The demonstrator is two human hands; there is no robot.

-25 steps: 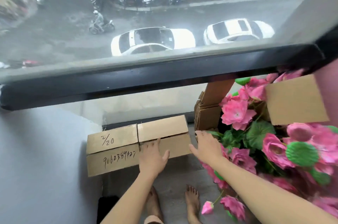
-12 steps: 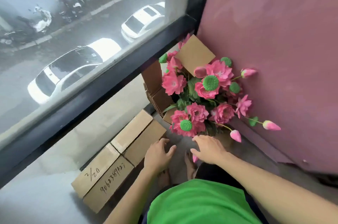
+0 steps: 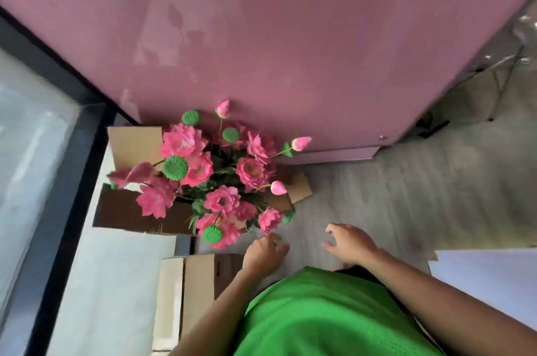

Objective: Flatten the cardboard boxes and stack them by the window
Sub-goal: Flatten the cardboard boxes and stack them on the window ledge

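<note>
The head view looks steeply down at a corner of the room, and the picture is a little blurred. The flattened cardboard box (image 3: 200,291) lies on the floor (image 3: 392,196) at the lower left, beside the pale ledge (image 3: 110,283) that runs under the window frame (image 3: 72,181). Its near end is cut by the person's left forearm.

The left hand (image 3: 263,252) is over the right end of this box, with the fingers loosely spread and pointing toward the flowers. It holds nothing; whether it touches the cardboard cannot be told. The right hand (image 3: 350,244) hovers above the bare grey floor, well apart from the box, with the fingers apart and relaxed, also holding nothing.

Just beyond the left hand stands a bunch of pink flowers (image 3: 215,178) with green seed pods, and it fills an open carton (image 3: 133,210) in the corner. One flap of this carton stands up at the back left, and another flap lies on the floor at the right side of the flowers. The lowest blooms are very near the left fingertips.

Behind the flowers rises a large pink wall (image 3: 276,36). The person's green shirt (image 3: 325,315) fills the bottom centre. At the right edge there is a white flat surface (image 3: 488,277), and at the upper right some thin metal legs, too blurred to name.
</note>
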